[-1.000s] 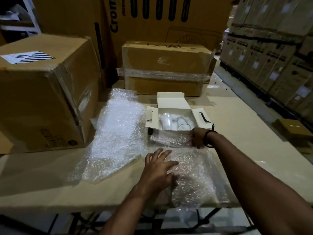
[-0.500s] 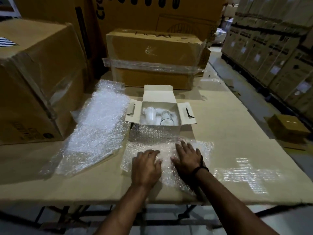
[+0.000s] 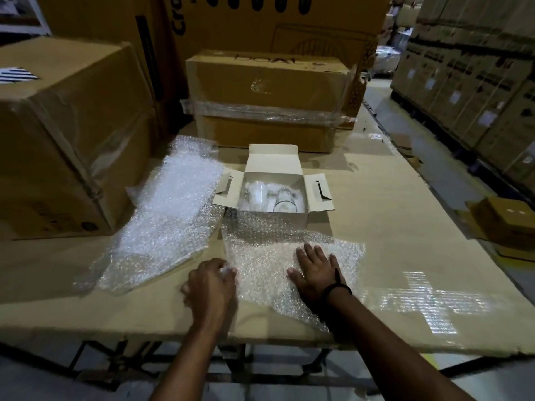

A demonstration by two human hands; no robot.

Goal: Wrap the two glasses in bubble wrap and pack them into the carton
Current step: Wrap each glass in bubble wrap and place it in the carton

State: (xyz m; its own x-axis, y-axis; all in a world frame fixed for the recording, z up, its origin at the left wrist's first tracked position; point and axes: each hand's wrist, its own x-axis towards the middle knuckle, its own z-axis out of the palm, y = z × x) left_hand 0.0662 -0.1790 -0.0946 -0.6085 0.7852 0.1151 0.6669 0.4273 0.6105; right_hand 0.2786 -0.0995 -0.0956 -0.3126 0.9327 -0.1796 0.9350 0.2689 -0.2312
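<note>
We press our right hand [image 3: 317, 270] flat and open on the bubble wrap [image 3: 269, 256] | left hand [image 3: 210, 285] pinches its left edge | two glasses [image 3: 272, 196] stand in the open carton [image 3: 273, 191]

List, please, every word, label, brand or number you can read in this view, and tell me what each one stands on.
"Cro": cut-off black letters on the tall brown carton at the back.
"DOAL", or close to it: faint, seen upside down, on top of the taped carton; uncertain.
Striped label on the big box at left: no readable text.
White labels on the stacked cartons at right: too small to read.
</note>
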